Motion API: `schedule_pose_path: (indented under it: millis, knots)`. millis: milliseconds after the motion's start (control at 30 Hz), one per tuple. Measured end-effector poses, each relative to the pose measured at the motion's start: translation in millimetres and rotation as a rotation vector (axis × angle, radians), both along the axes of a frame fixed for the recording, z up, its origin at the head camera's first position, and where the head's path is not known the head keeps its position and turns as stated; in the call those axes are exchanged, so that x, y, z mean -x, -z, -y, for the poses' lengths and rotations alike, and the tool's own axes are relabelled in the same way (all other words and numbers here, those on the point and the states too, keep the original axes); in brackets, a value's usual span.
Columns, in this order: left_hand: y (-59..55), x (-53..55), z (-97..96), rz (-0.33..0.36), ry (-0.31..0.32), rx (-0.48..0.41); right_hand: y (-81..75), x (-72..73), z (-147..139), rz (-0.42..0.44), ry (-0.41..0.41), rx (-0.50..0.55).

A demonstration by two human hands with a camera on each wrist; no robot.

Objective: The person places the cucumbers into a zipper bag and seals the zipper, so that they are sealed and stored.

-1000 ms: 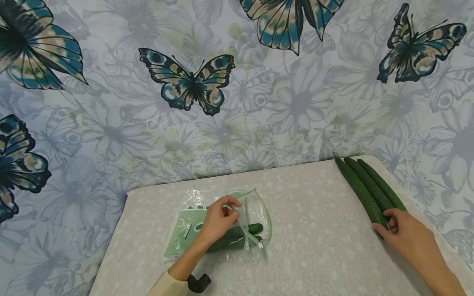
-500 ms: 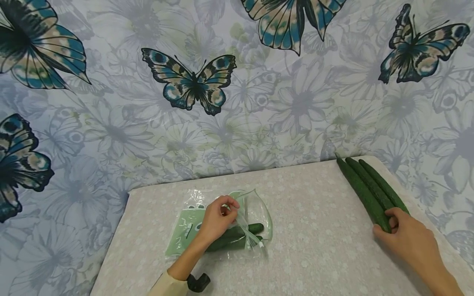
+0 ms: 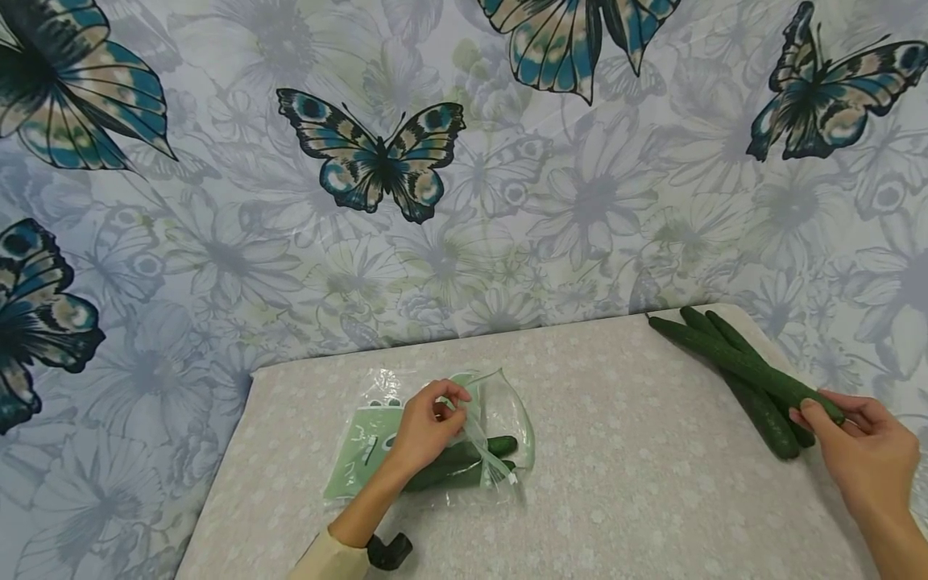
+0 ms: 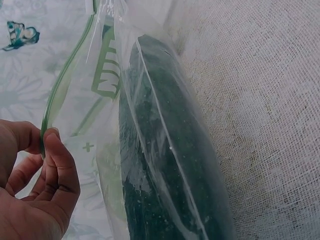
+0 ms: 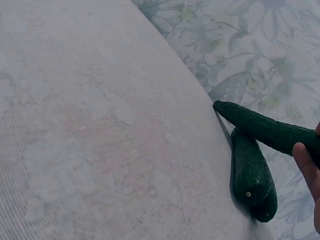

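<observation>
My left hand point(image 3: 429, 427) pinches the green zip edge point(image 4: 62, 75) of a clear plastic bag point(image 3: 518, 403) between thumb and finger. Inside the bag lie cucumbers point(image 4: 170, 140), their ends showing near its open mouth on the right. In the head view the bag has a green printed face, partly hidden by my forearm. At the table's right side my right hand point(image 3: 866, 443) grips the near end of a cucumber point(image 3: 725, 354). That cucumber slants over two others point(image 3: 768, 423), its near end raised; the right wrist view shows these two point(image 5: 252, 172) side by side on the cloth.
A pale floral cloth covers the table point(image 3: 602, 451). Behind its far edge hangs a butterfly-printed backdrop point(image 3: 580, 201). A black strap piece point(image 3: 390, 553) sits at my left wrist beside the cream sleeve point(image 3: 329, 556).
My right hand has taken the leftmost cucumber, lifted its near end and swung it rightward across the other two. The left hand and bag stay in place.
</observation>
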State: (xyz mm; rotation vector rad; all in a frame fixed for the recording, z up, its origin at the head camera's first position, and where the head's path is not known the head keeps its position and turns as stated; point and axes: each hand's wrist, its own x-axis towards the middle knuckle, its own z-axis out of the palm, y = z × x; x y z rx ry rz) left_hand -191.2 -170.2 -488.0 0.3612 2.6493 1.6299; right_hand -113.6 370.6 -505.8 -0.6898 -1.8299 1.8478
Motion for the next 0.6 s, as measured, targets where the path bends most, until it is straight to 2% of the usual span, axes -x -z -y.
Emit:
schedule_pose_path:
  millis: [67,267,600]
  knots:
    - [-0.2,0.2,0.2,0.005,0.004,-0.001,0.7,3.4,0.1,-0.041,0.044,0.068]
    - [-0.1,-0.1,0.8,0.016,0.006,-0.001,4.6,9.0,-4.3,-0.097,0.108,0.152]
    - [-4.8,-1.5,0.9,0.045,0.02,-0.037,10.6,3.4,-9.3,-0.248,-0.031,0.175]
